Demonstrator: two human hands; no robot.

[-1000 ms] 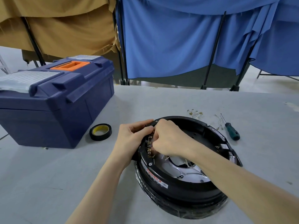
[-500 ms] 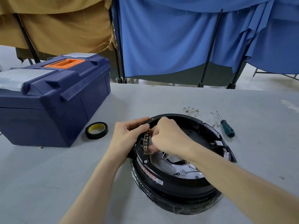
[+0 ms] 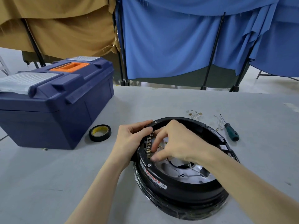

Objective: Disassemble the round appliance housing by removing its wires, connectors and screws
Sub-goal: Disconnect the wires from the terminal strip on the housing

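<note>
The round black housing (image 3: 182, 189) lies on the grey table (image 3: 64, 172), open side up, with a silver plate and loose white wires (image 3: 192, 172) inside. A row of brass connectors (image 3: 148, 147) runs along its left inner wall. My left hand (image 3: 131, 139) grips the left rim of the housing from outside. My right hand (image 3: 174, 143) reaches inside, its fingers curled down at the lower connectors; whether they pinch one is hidden. Removed wires and connectors (image 3: 194, 113) lie behind the housing.
A green-handled screwdriver (image 3: 230, 132) and more loose wires (image 3: 217, 123) lie right of the housing. A roll of black tape (image 3: 99, 133) sits to the left, beside a closed dark blue toolbox (image 3: 53, 107). Blue and tan curtains hang behind the table.
My right hand has loosened from a tight fist and slid down the connector row toward me. The left hand stays on the rim.
</note>
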